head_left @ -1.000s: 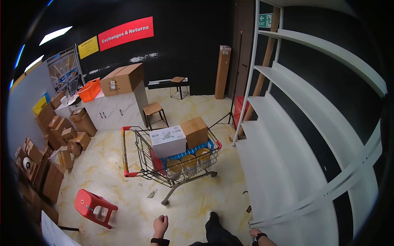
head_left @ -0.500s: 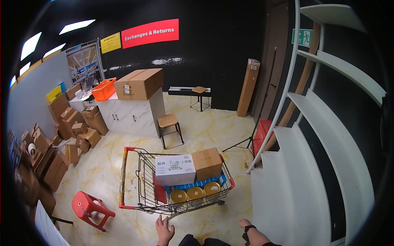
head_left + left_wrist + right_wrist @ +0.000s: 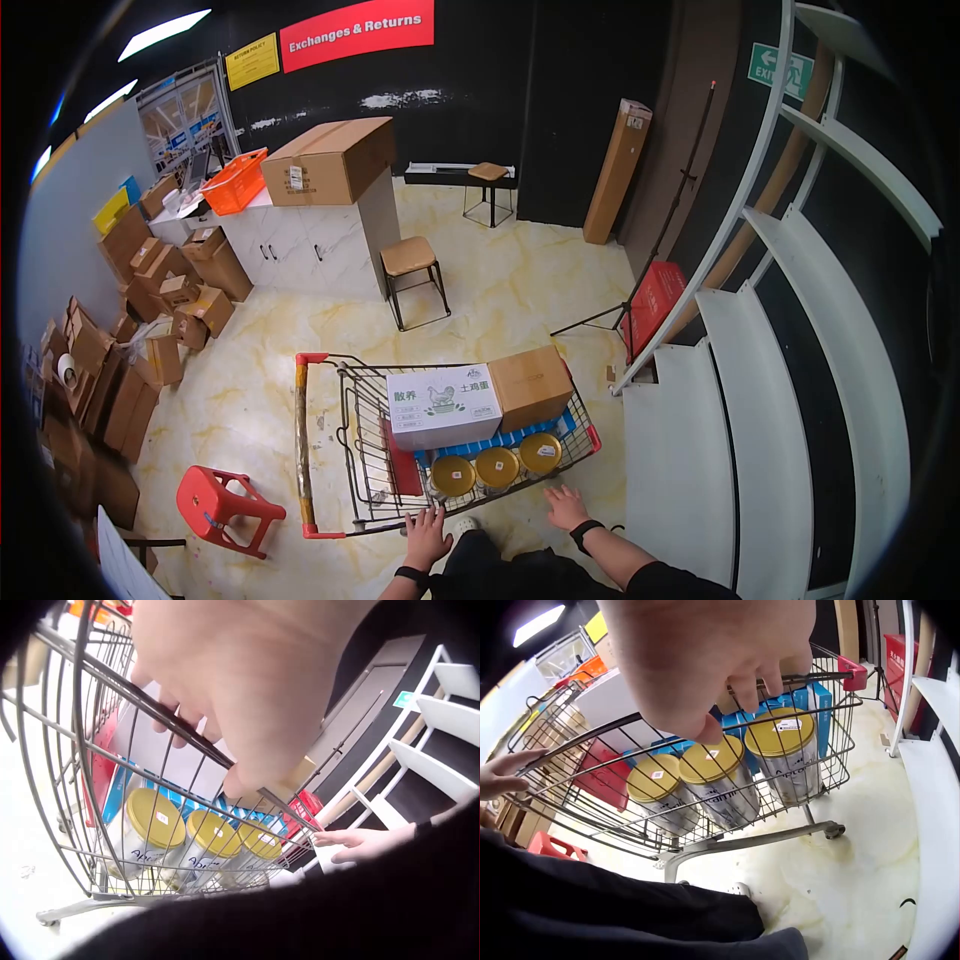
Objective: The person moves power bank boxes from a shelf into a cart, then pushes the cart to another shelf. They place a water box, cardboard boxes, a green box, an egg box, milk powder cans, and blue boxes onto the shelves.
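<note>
My left hand (image 3: pixel 428 538) is at the near side rim of a wire shopping cart (image 3: pixel 350 440), its fingers spread and reaching over the wire. The left wrist view shows the thumb (image 3: pixel 240 780) by the same rim. Along that rim, nearer the cart's front end, my right hand (image 3: pixel 568 508) has its fingers extended. Three tins with gold lids (image 3: pixel 497 466) stand in a row inside the near wall. Behind them are blue-patterned packs (image 3: pixel 819 712), a white box with a printed hen (image 3: pixel 443 405) and a plain brown carton (image 3: pixel 530 385).
White shelving (image 3: pixel 680 470) rises on the right, with a tripod stand (image 3: pixel 640 270) and red box (image 3: pixel 655 300) beyond. A red stool (image 3: pixel 225 510) stands at the left, near piled cartons (image 3: pixel 130 390). Behind the cart are a wooden-topped stool (image 3: pixel 410 258) and a marble-patterned counter (image 3: pixel 300 245).
Both hands have moved forward to the cart's near rim, and the cart appears closer. The left hand has opened from a fist. The right hand has moved away from the shelving.
</note>
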A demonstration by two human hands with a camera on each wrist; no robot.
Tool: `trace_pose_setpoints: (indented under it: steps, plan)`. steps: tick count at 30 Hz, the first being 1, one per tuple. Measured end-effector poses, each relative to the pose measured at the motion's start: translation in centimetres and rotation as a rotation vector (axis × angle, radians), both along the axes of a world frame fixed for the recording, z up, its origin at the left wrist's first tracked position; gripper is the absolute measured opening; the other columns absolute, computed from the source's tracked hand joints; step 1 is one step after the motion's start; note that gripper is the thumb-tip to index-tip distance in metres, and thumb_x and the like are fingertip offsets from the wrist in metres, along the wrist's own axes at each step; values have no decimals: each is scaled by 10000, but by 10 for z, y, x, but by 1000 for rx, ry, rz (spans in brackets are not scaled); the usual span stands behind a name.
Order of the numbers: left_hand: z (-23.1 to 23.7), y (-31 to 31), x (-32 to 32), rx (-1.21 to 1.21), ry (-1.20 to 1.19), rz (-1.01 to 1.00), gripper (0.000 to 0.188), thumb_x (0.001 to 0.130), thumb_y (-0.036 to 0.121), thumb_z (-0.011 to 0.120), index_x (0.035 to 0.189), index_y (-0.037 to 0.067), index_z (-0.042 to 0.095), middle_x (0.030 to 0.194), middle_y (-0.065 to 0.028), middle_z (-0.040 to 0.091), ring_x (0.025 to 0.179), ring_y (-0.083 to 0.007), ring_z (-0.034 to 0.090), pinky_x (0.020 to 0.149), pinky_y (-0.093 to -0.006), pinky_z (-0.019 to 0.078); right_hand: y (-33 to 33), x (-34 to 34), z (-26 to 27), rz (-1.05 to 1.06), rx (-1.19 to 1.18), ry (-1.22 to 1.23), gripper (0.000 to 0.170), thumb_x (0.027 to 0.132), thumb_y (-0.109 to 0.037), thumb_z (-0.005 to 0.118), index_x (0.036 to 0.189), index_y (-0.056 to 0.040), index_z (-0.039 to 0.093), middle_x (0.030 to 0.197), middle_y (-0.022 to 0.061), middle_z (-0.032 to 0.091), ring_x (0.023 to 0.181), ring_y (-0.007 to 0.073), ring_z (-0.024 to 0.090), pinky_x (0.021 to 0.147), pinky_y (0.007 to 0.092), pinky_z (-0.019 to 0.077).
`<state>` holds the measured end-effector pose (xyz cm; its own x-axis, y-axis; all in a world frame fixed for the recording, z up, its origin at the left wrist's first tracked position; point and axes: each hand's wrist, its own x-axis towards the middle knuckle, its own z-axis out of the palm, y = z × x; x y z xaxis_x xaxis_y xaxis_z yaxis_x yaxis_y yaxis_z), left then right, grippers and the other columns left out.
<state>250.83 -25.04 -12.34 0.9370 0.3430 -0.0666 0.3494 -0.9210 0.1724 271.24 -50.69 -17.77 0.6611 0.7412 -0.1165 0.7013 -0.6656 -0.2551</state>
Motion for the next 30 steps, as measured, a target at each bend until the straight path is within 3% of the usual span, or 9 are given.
trace_pose_setpoints:
  steps: [6, 8, 11, 14, 16, 18, 20, 26, 30]
  plan:
    - [-4, 50, -6, -295, 155, -76, 541, 725, 385, 550, 1181, 105, 469, 1022, -136, 576, 978, -287, 534, 935, -445, 330, 37, -1, 7, -312, 188, -52, 225, 693, -189, 517, 853, -36, 561, 841, 141, 524, 859, 303, 499, 728, 430, 417]
    - [10, 66, 5, -573, 501, -63, 528, 762, 426, 503, 1167, 88, 474, 1011, -170, 582, 945, -316, 549, 868, -416, 401, 53, 0, 19, -364, 239, -85, 216, 698, -170, 519, 858, -29, 555, 856, 142, 522, 860, 308, 496, 729, 423, 418]
    - [-4, 81, -1, -587, 568, -163, 558, 779, 466, 472, 1181, 80, 457, 1012, -185, 582, 944, -336, 550, 840, -416, 422, 72, -7, 37, -419, 298, -76, 224, 714, -129, 519, 901, -9, 546, 920, 149, 519, 905, 323, 488, 766, 408, 421]
    - [56, 100, 47, -509, 351, 48, 621, 763, 463, 508, 1231, 65, 415, 1098, -220, 527, 1015, -361, 509, 876, -401, 405, 104, 24, 37, -305, 443, 34, 323, 721, -122, 531, 1019, 4, 535, 1044, 171, 522, 980, 332, 487, 855, 387, 401]
    - [33, 118, 56, -340, -186, 157, 656, 749, 394, 556, 1242, 2, 372, 1206, -251, 427, 1078, -379, 452, 907, -404, 381, 130, 32, 43, -311, 453, 154, 363, 738, -139, 530, 1063, 21, 515, 1078, 183, 513, 991, 323, 493, 860, 381, 400]
    - [31, 132, 54, -340, -330, 308, 679, 728, 295, 590, 1240, -63, 322, 1247, -285, 354, 1131, -393, 389, 925, -417, 360, 146, 14, 32, -312, 455, 279, 405, 754, -157, 529, 1107, 38, 495, 1113, 195, 505, 1003, 315, 499, 865, 376, 399]
    - [17, 154, 88, -340, -394, 366, 677, 729, 290, 591, 1237, -67, 321, 1241, -286, 360, 1136, -399, 378, 932, -416, 353, 178, 47, 0, -507, 569, 681, 484, 780, -194, 522, 1175, 71, 434, 1133, 212, 502, 1051, 291, 493, 881, 364, 389]
    - [-58, 194, 92, -629, -434, 550, 562, 757, 244, 591, 1186, -47, 373, 1122, -254, 468, 1031, -362, 468, 865, -377, 397, 209, 34, 7, -659, 704, 969, 421, 752, -177, 548, 1093, 61, 477, 1111, 183, 523, 1025, 273, 514, 857, 314, 392]
    - [-39, 194, 101, -786, -409, 618, 514, 764, 248, 597, 1158, -25, 412, 1086, -240, 509, 1015, -350, 504, 845, -375, 414, 216, 53, 4, -693, 803, 1127, 412, 743, -161, 581, 1081, 39, 454, 1081, 121, 522, 980, 192, 510, 835, 283, 381]
